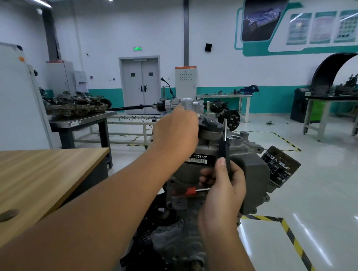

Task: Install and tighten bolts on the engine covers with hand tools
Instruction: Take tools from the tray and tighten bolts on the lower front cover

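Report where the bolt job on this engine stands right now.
Done: cannot tell; no seated bolts are clearly visible on the engine. In hand: the right hand grips a black-handled tool upright; the left hand reaches to the engine's top, its fingers hidden. Left: tightening, apparently; the tool tip is not on a bolt.

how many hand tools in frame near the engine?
2. A black-handled tool stands upright in the right hand; a red-handled tool lies against the engine beside that hand. The left hand may hide something.
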